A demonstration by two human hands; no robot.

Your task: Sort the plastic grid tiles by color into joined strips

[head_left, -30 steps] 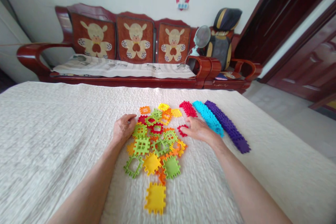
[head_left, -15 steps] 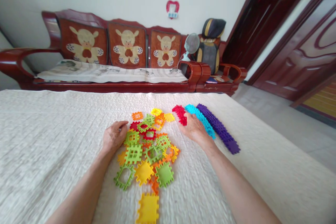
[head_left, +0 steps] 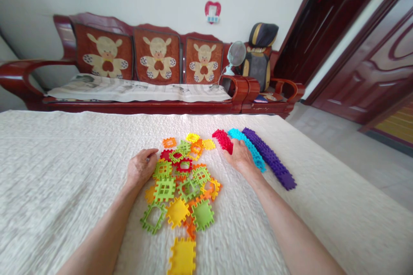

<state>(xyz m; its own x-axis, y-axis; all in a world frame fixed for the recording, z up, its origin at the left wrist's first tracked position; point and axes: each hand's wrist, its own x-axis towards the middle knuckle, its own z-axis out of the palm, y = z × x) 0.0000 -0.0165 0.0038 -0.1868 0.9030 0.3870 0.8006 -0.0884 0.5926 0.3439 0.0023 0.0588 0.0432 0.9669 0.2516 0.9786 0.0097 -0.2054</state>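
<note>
Resting at the near end of an overlapping red toothed-plastic row [head_left: 222, 140], the right hand [head_left: 240, 155] is curled; its grip cannot be made out. A loose red frame, apart a second ago, has apparently been added, lengthening the row. Left of it, a mixed-colour plastic tile pile [head_left: 180, 178] is flanked by the bent left hand [head_left: 141, 167], its hold likewise unclear.

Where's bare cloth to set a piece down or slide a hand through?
Bare cloth: the wide stretch left of the left hand; the strip between the mixed pile and right forearm; the area right of the purple row. Crowded: the mixed pile, with pieces overlapping, and the red row and blue row by the right hand.
</note>
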